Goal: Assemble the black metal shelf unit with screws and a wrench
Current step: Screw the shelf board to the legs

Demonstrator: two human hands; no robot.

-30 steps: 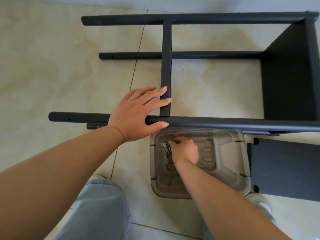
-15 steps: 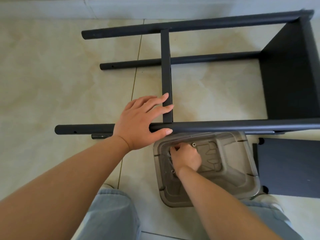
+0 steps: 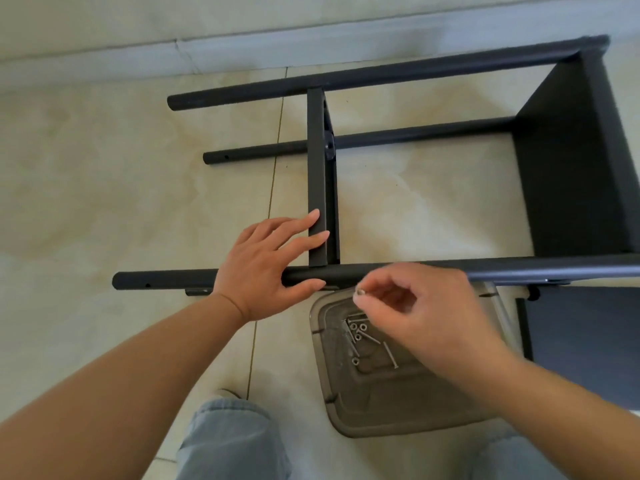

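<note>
Nearest, the person's knees in pale jeans (image 3: 235,441) frame the tiled floor (image 3: 104,202); just ahead sits a translucent plastic tray (image 3: 381,403) holding loose screws (image 3: 389,355) and small washers or nuts; the right hand (image 3: 426,317) is raised above the tray, thumb and forefinger pinching one small silvery fastener (image 3: 360,291), the other fingers loosely curled; a piece that small is light and slick and would drop easily, so a fingertip pinch by its head seems the right hold.

Just beyond, the black metal shelf unit (image 3: 571,161) lies on its side on the floor; the left hand (image 3: 270,261) rests on the near leg tube (image 3: 166,280), thumb under it and straight fingers touching the crossbar (image 3: 317,168) where the two meet; it steadies rather than clamps; the frame looks stiff and fairly light, its round painted tubes likely to roll or slip, so bracing at the joint is sensible.

To the right a separate dark panel (image 3: 585,341) lies flat beside the tray; farther off run the two far leg tubes, both joined to the fitted shelf panel at the right end; last comes the pale skirting along the wall (image 3: 311,15).
</note>
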